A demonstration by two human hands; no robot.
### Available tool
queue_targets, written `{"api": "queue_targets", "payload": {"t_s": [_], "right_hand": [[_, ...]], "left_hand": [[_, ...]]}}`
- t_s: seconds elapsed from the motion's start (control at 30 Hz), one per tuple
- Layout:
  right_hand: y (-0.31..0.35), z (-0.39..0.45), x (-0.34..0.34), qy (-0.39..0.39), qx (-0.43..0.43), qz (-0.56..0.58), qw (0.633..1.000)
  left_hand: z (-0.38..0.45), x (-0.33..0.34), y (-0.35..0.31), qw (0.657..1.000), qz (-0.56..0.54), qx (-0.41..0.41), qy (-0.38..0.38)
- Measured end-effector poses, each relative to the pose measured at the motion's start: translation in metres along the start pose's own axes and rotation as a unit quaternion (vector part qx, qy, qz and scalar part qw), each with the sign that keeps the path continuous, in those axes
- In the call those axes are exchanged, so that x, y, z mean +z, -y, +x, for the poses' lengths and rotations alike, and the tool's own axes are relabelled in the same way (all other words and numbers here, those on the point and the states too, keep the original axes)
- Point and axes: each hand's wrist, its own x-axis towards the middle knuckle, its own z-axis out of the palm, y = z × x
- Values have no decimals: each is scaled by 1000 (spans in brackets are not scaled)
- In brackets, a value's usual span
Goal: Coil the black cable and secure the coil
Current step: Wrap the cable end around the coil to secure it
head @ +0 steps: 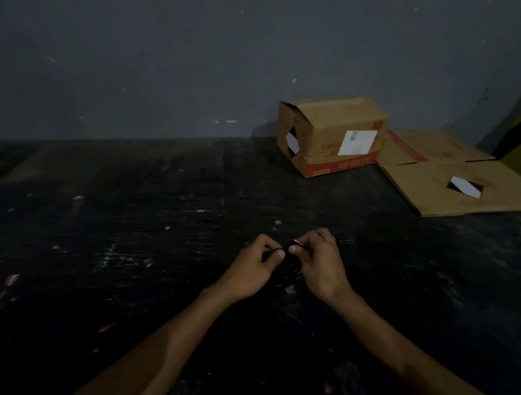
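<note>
The black cable (289, 270) sits bunched in a small coil between my two hands, low over the dark table, and is hard to tell from the surface. My left hand (257, 268) pinches a thin strand at the coil's left side between thumb and forefinger. My right hand (318, 263) pinches the coil's top, where a small shiny end (297, 242) shows at its fingertips. Most of the coil is hidden in shadow and behind my fingers.
A closed cardboard box (330, 135) stands at the back right against the grey wall. A flattened cardboard sheet (462, 183) lies to its right. Small pinkish scraps (12, 279) dot the dark scratched table (125, 217).
</note>
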Motion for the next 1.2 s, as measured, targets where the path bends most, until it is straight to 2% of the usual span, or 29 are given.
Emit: {"api": "queue_targets", "payload": {"t_s": [0.1,0.23,0.3,0.43,0.5,0.57,0.7,0.8,0.9,0.97,1.03,1.07,1.13,1.2], "right_hand": [[-6,3,-4,-11,24,14,1000],[-10,2,-6,-43,140,212,966],[-12,0,-7,-62,171,259,949],[-19,-4,-9,-73,239,323,913],[-25,-6,-11,-74,277,357,889],[-31,-8,-16,-49,302,375,875],[-47,-20,-27,51,298,338,891],[-59,-32,-36,92,281,296,908],[-69,-40,-46,106,269,251,924],[-78,-46,-53,85,272,257,923],[-93,-53,-59,59,270,237,931],[-102,-57,-63,68,263,181,945],[-121,-65,-68,141,248,20,958],[-134,-77,-68,220,253,-101,937]], "left_hand": [[-3,2,7,998,-59,-15,12],[-5,10,17,988,-137,-48,-41],[-8,16,22,968,-228,-90,-48],[-12,21,25,889,-433,-151,-10],[-12,22,24,870,-470,-151,-8],[-12,25,22,865,-476,-155,-23],[-7,31,18,852,-491,-172,-59],[-4,39,15,866,-469,-162,-56],[1,54,8,878,-451,-148,-57],[5,64,3,876,-455,-149,-61],[8,72,1,889,-430,-142,-62],[9,75,1,901,-409,-134,-61],[8,79,4,922,-363,-120,-57],[8,79,6,938,-324,-113,-57]]}}
